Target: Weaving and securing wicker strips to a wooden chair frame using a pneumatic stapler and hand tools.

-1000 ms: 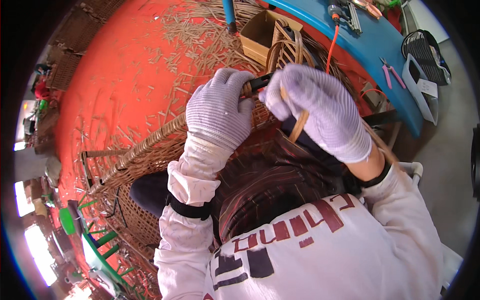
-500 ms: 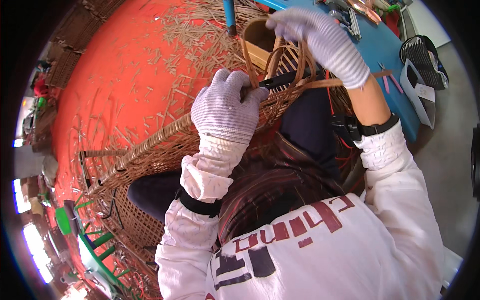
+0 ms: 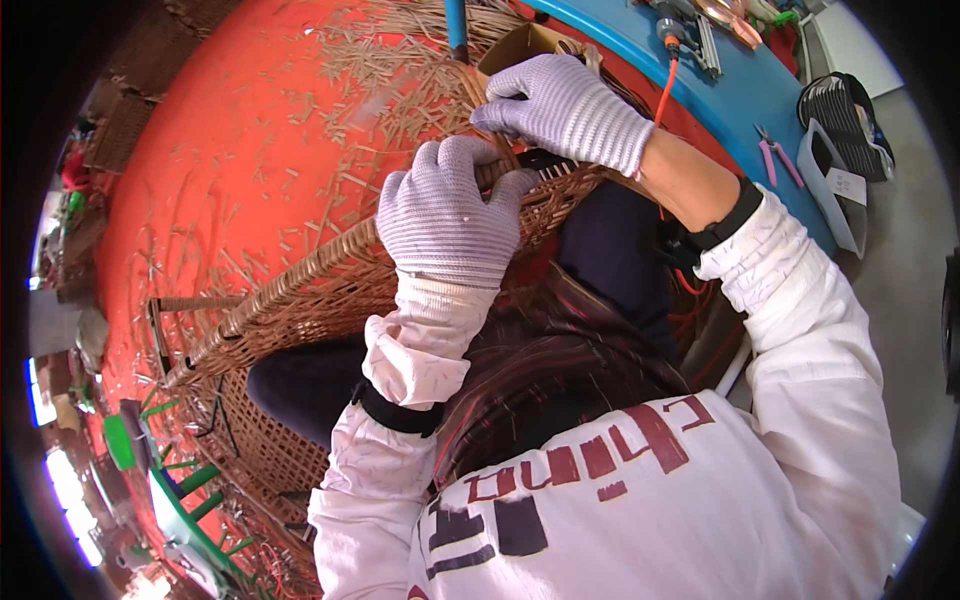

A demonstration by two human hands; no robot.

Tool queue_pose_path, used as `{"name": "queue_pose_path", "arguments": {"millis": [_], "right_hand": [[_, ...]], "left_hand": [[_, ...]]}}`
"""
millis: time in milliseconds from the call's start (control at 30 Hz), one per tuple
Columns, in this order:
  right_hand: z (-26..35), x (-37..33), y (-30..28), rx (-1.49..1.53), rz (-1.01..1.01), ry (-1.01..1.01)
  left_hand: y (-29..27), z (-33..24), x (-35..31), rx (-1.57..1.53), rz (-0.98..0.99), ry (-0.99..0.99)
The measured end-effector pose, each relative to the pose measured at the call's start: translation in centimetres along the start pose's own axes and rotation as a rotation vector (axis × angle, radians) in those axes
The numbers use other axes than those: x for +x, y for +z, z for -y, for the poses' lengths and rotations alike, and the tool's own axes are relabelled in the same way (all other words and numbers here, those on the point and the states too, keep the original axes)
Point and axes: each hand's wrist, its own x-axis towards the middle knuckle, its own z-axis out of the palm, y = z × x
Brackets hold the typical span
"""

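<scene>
A brown woven wicker piece (image 3: 300, 318) lies slantwise across my lap, with a thick wrapped rim (image 3: 283, 284) along its far side. My left hand (image 3: 448, 215), in a pale striped glove, is closed around that rim near its right part. Close beside it, my right hand (image 3: 570, 108) in a matching glove has its fingers pinched together on a tan rattan strip (image 3: 470, 85) that runs along the fingertips down to the rim. The fingertips themselves are partly hidden. A black bar (image 3: 545, 158) shows at the rim below my right hand.
Cut rattan scraps (image 3: 385, 95) litter the red floor covering (image 3: 200, 190). On the right, a blue table (image 3: 720, 110) carries pink-handled pliers (image 3: 775, 155), a tool with an orange cord (image 3: 667, 85), and a grey bin (image 3: 832, 185) stands by its edge. A cardboard box (image 3: 525, 45) stands beyond my hands.
My right hand has come down and left, toward my left hand. The wide strip loops have drawn in, and the loose strip by my right wrist is out of sight. My left hand stays put.
</scene>
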Motion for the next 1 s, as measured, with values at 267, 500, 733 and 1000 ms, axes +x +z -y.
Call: {"name": "queue_pose_path", "arguments": {"millis": [267, 500, 733, 1000], "right_hand": [[-0.1, 1.9, 0.4, -0.17, 0.265, -0.097], [-1.9, 3.5, 2.4, -0.323, 0.448, -0.108], [1.3, -3.8, -1.5, 0.285, -0.522, -0.141], [2.2, -10.4, 3.1, 0.45, -0.288, 0.218]], "left_hand": [[-0.6, -0.3, 0.2, 0.041, -0.008, 0.109], [-0.5, -0.4, 1.4, 0.131, 0.124, 0.193], [-2.4, -2.0, 3.9, -0.008, 0.623, -0.282], [-2.0, -1.3, 4.1, -0.11, 0.614, -0.269]]}}
